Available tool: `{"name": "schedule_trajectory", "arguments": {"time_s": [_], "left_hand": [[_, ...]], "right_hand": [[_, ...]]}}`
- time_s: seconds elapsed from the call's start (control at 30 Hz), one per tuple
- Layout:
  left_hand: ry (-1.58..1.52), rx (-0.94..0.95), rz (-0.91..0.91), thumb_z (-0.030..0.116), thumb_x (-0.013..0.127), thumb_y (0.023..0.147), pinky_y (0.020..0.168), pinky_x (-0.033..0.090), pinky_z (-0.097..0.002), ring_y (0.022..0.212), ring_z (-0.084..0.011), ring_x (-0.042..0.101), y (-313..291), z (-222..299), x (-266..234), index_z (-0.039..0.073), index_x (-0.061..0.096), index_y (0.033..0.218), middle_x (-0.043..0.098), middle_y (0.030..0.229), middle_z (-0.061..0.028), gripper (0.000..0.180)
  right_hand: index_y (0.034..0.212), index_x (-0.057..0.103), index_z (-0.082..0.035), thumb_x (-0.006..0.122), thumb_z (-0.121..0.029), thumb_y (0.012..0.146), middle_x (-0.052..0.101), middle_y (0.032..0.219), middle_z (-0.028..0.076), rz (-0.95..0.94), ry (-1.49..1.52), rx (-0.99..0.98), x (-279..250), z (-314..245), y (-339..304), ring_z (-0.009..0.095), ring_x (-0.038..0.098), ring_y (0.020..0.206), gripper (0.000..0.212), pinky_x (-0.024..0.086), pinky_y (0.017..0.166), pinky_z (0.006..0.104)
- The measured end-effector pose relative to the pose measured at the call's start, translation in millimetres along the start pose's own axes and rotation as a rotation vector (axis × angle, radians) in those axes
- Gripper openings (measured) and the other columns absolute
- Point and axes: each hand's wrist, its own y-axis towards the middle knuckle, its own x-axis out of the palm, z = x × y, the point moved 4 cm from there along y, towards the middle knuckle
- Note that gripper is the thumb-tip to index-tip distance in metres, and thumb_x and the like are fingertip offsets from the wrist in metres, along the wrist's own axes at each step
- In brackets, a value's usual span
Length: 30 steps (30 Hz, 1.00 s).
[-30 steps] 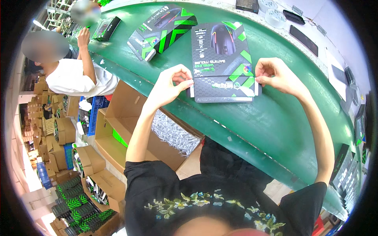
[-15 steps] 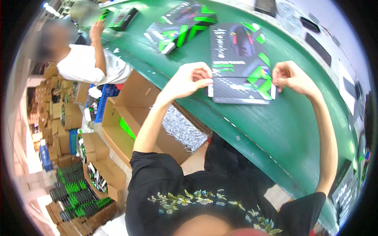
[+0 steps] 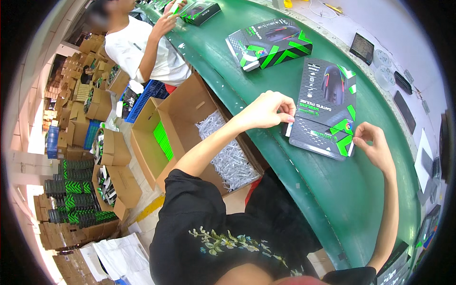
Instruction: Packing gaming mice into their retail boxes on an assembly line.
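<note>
A black and green cardboard box [image 3: 327, 97] with a computer mouse pictured on it lies on the green tabletop in front of me. A crease crosses its face near the end closest to me, and the panel there looks like a lid flap. My left hand [image 3: 271, 111] is closed at the box's left edge, thumb and forefinger pinching by a small pale side tab. At the right edge my right hand [image 3: 374, 145] is closed too, fingertips pinched against the corner of the panel. Beyond it stands a second mouse box [image 3: 270, 42], tilted to my left.
A large open carton [image 3: 183, 102] with shredded paper [image 3: 232, 161] stands left of the green table [image 3: 380, 204]. A co-worker in a white shirt [image 3: 142, 45] handles something farther along. Electronic items, including a dark tablet-like device [image 3: 362, 48], line the wall side.
My view has swung, so the table and boxes appear lower and farther right. Both hands stay at the same box's edges. The co-worker's hands now show a small green and white item.
</note>
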Motion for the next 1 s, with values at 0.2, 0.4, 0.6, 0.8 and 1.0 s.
{"name": "schedule_trajectory", "arguments": {"time_s": [0.2, 0.4, 0.6, 0.8, 1.0], "left_hand": [[0.053, 0.071, 0.112, 0.004, 0.069, 0.080, 0.068, 0.050, -0.0336, 0.075, -0.0194, 0.069, -12.5, 9.0, 2.5, 0.002, 0.064, 0.084, 0.071, 0.079, -0.0111, 0.007], [-0.044, 0.037, 0.024, 0.003, 0.068, 0.081, 0.072, 0.050, -0.0329, 0.075, -0.0192, 0.066, -4.8, 9.3, 7.8, -0.001, 0.059, 0.085, 0.066, 0.076, -0.0098, 0.010], [0.364, 0.177, 0.277, 0.000, 0.067, 0.079, 0.084, 0.047, -0.0314, 0.096, -0.0200, 0.062, -41.6, 26.7, 9.4, 0.002, 0.058, 0.082, 0.066, 0.097, -0.0068, 0.011], [-0.209, 0.057, 0.521, -0.002, 0.066, 0.082, 0.086, 0.048, -0.0328, 0.097, -0.0180, 0.061, -99.5, -12.4, -2.4, 0.004, 0.059, 0.084, 0.064, 0.104, -0.0085, 0.009], [0.224, -0.703, 0.536, 0.004, 0.068, 0.083, 0.066, 0.053, -0.0293, 0.069, -0.0120, 0.066, -235.4, -140.1, -19.4, 0.002, 0.070, 0.098, 0.072, 0.082, -0.0068, 0.016]], "right_hand": [[0.079, 0.059, 0.001, 0.065, -0.003, 0.081, 0.063, 0.074, 0.006, -0.111, 0.240, 0.156, 2.1, 14.1, 7.4, 0.015, 0.064, 0.068, 0.008, 0.050, 0.067, 0.0259], [0.082, 0.060, 0.000, 0.067, -0.003, 0.079, 0.065, 0.068, 0.005, -0.362, 0.379, 0.305, -5.2, 26.9, 17.7, 0.013, 0.066, 0.067, 0.008, 0.050, 0.066, 0.0251], [0.083, 0.055, 0.002, 0.064, -0.001, 0.082, 0.060, 0.074, 0.005, -0.026, 0.067, 0.015, 9.7, 6.4, -2.1, 0.012, 0.059, 0.073, 0.010, 0.048, 0.073, 0.0286], [0.087, 0.051, 0.005, 0.060, 0.002, 0.084, 0.060, 0.081, 0.012, 0.154, -0.071, -0.035, 9.9, -1.6, -27.9, 0.020, 0.059, 0.079, 0.010, 0.047, 0.082, 0.0332], [0.086, 0.054, 0.001, 0.062, 0.008, 0.079, 0.062, 0.116, 0.017, 0.391, -0.311, -0.188, 15.8, -28.9, -83.2, 0.032, 0.059, 0.113, 0.012, 0.042, 0.098, 0.0382]]}}
